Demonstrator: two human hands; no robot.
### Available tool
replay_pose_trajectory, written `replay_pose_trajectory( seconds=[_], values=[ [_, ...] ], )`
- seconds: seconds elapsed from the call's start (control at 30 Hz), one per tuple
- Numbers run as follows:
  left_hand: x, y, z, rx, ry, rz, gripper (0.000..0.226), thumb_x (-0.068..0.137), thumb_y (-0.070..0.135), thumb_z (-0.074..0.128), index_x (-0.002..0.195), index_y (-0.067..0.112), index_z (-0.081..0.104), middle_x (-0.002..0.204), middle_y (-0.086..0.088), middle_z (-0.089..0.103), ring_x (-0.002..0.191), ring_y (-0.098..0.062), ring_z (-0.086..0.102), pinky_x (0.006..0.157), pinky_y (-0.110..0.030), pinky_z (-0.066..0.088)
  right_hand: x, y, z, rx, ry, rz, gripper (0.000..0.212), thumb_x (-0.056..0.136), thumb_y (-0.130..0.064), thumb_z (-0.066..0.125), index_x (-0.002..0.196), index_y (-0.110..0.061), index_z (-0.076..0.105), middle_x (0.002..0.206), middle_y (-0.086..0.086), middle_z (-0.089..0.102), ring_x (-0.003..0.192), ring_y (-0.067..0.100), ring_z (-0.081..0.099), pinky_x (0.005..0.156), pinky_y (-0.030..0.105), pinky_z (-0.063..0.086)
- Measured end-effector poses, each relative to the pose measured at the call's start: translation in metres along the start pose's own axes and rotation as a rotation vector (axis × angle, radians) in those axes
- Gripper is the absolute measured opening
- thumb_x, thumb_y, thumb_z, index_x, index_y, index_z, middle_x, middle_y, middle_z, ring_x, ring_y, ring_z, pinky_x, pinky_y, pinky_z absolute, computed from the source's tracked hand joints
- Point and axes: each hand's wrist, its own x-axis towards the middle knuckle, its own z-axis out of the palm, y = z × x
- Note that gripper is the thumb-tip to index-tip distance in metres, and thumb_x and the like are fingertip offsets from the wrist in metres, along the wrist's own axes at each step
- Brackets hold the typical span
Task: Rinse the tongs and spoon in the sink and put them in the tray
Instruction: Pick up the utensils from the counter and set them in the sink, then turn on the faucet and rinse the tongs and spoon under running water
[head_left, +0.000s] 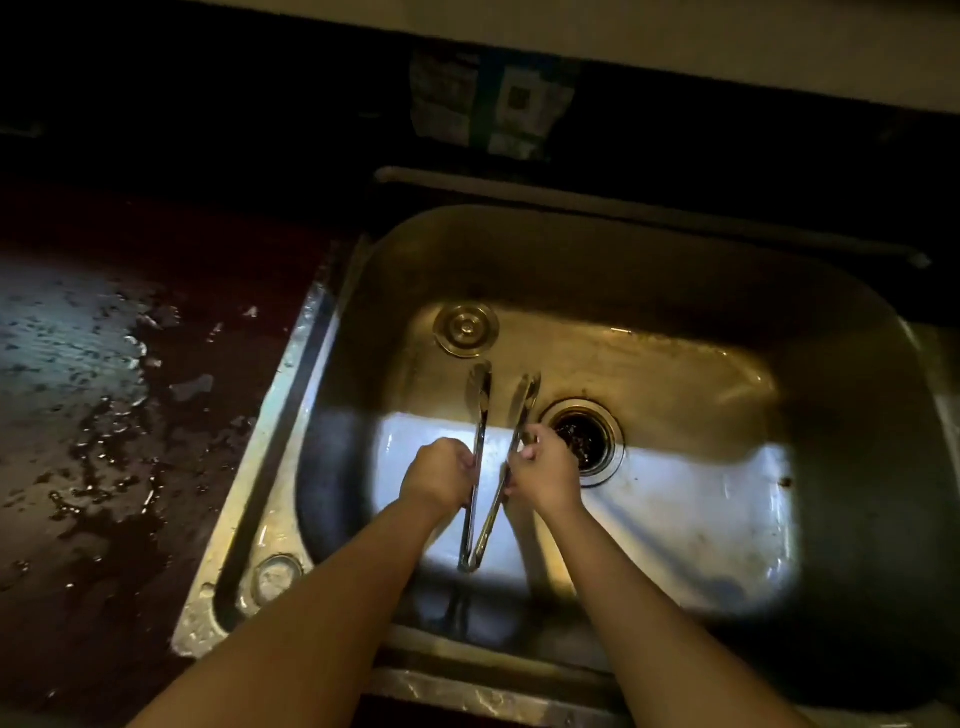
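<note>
Metal tongs are held over the steel sink, spread in a V with the hinge towards me and the tips pointing away. My left hand grips the left arm of the tongs near its middle. My right hand grips the right arm at about the same height. No spoon and no tray are in view. I see no running water.
The open drain lies just right of my right hand. A round drain stopper rests on the sink floor beyond the tong tips. The dark countertop on the left is wet with puddles. A pipe runs behind the sink.
</note>
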Motion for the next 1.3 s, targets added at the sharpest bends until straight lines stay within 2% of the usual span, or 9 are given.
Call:
replay_pose_trajectory(
  seconds=[0.17,0.37,0.53,0.77,0.87,0.97,1.07,1.17,1.3],
  values=[
    [0.006,-0.006,0.009,-0.025,0.007,-0.041,0.013,0.084,0.002,0.053,0.082,0.007,0.065,0.079,-0.011,0.065,0.061,-0.022,0.066,0.065,-0.027,0.056,0.009,0.009,0.001,-0.081,-0.052,-0.043,0.039,0.085,-0.003,0.055,0.123,-0.01,0.055,0.085,0.012,0.058,0.085,0.037,0.065,0.077,0.053,0.055],
    [0.009,-0.006,0.013,0.013,0.024,-0.06,0.01,0.084,0.009,0.059,0.089,0.007,0.067,0.096,-0.014,0.071,0.079,-0.025,0.069,0.081,-0.036,0.057,0.014,0.012,0.005,-0.131,-0.036,-0.04,0.043,0.086,-0.009,0.059,0.128,-0.013,0.051,0.1,0.015,0.066,0.086,0.033,0.067,0.078,0.049,0.057],
    [-0.002,0.005,0.003,0.243,-0.028,-0.002,0.032,0.093,0.028,0.045,0.113,0.007,0.057,0.119,-0.016,0.063,0.107,-0.031,0.059,0.093,-0.039,0.047,0.003,0.008,-0.019,-0.254,-0.048,-0.119,0.027,0.09,-0.017,0.053,0.116,-0.015,0.06,0.112,0.011,0.066,0.097,0.027,0.063,0.084,0.042,0.053],
    [-0.057,0.049,0.0,0.58,-0.147,0.179,0.042,0.091,0.038,0.042,0.126,0.016,0.049,0.134,-0.01,0.054,0.119,-0.028,0.052,0.094,-0.039,0.044,-0.039,-0.004,-0.079,-0.569,-0.119,-0.231,0.028,0.089,-0.022,0.053,0.115,-0.019,0.061,0.122,0.007,0.062,0.106,0.026,0.058,0.086,0.037,0.05],
    [-0.099,0.067,0.006,0.608,0.076,0.391,0.042,0.091,0.039,0.042,0.126,0.018,0.05,0.126,-0.009,0.06,0.11,-0.027,0.058,0.087,-0.037,0.046,-0.073,-0.001,-0.112,-0.616,0.008,-0.291,0.032,0.089,-0.025,0.05,0.12,-0.02,0.058,0.125,0.007,0.059,0.111,0.026,0.056,0.086,0.032,0.046],
    [-0.14,0.079,0.028,0.548,0.202,0.608,0.043,0.09,0.039,0.042,0.127,0.018,0.05,0.125,-0.006,0.062,0.11,-0.024,0.058,0.092,-0.037,0.045,-0.117,0.012,-0.145,-0.592,0.162,-0.307,0.033,0.09,-0.024,0.049,0.121,-0.017,0.057,0.125,0.007,0.059,0.112,0.024,0.055,0.089,0.032,0.045],
    [-0.167,0.087,0.06,0.497,0.177,0.765,0.043,0.09,0.04,0.042,0.126,0.018,0.051,0.127,-0.004,0.061,0.115,-0.022,0.056,0.098,-0.039,0.042,-0.161,0.028,-0.175,-0.465,0.42,-0.372,0.03,0.085,-0.015,0.058,0.114,-0.009,0.063,0.119,0.012,0.064,0.108,0.029,0.059,0.091,0.038,0.047],
    [-0.176,0.088,0.09,0.566,0.049,0.789,0.05,0.091,0.047,0.031,0.134,0.023,0.041,0.141,-0.001,0.048,0.131,-0.018,0.041,0.111,-0.042,0.026,-0.193,0.043,-0.199,-0.447,0.721,-0.331,0.04,0.077,-0.009,0.067,0.116,-0.005,0.062,0.127,0.02,0.058,0.116,0.037,0.055,0.093,0.049,0.048],
    [-0.174,0.085,0.109,0.667,-0.004,0.807,0.055,0.09,0.052,0.026,0.14,0.028,0.031,0.149,0.001,0.037,0.139,-0.016,0.029,0.115,-0.046,0.014,-0.211,0.063,-0.215,-0.557,0.8,-0.19,0.064,0.079,-0.016,0.066,0.137,-0.008,0.041,0.149,0.027,0.026,0.139,0.041,0.022,0.11,0.052,0.023]
  ],
)
